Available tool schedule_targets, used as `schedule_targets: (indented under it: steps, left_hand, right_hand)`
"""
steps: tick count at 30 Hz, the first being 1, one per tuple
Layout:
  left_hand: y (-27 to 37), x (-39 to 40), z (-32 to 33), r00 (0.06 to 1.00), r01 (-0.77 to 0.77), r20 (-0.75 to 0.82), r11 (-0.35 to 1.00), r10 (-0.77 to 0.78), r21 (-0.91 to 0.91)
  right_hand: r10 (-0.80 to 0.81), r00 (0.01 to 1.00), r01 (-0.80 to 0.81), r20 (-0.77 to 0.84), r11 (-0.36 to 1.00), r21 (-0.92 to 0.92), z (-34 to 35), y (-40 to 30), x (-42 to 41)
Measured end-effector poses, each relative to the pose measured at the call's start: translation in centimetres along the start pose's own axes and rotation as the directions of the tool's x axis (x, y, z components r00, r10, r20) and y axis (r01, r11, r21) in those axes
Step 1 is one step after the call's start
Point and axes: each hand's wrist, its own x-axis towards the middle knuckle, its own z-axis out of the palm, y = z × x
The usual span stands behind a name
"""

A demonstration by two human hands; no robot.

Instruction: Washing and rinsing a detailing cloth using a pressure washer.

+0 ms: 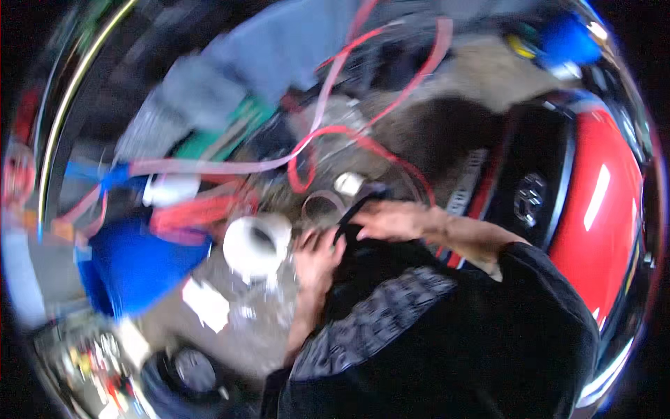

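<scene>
Motion blur softens the whole head view. My right hand [392, 220] reaches in from the right with its fingers curled on a narrow black strip [358, 209], perhaps a strap or hose. At the strip's lower end, my left hand [319, 259] grips it between thumb and fingers. Just beyond the hands lie a clear ring-shaped thing [304, 207] and a small white round object [349, 184]. Left of my left hand sits a white roll-like thing [235, 249] with a dark hole.
Red hose or strap [384, 149] loops across the floor ahead. A blue container [141, 267] and white paper [207, 306] lie left. Glossy red bodywork [602, 209] with a black panel [539, 157] borders the right. Assorted tools [104, 366] and a dark wheel-like object [193, 369] are lower left.
</scene>
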Motion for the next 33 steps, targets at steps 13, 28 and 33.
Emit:
schedule_targets:
  steps: [13, 28, 33]
  left_hand:
    - [0.3, -9.7, -2.3, 0.645, 0.715, 0.336, 0.697, -0.686, 0.051]
    - [5.1, -21.0, -1.0, 0.321, 0.943, 0.341, 0.265, -0.883, -0.202]
    - [9.4, -32.0, -5.9, -0.377, 0.406, -0.200, 0.032, -0.904, -0.913]
  right_hand:
    - [-0.214, 0.882, 0.150, 0.420, 0.972, 0.181, 0.6, 0.4, 7.6]
    - [-0.008, 0.292, 0.308, 0.957, 0.948, -0.086, 2.6, -7.8, 17.0]
    - [-0.223, 0.346, 0.552, 0.911, 0.834, -0.006, 12.7, -19.0, 23.0]
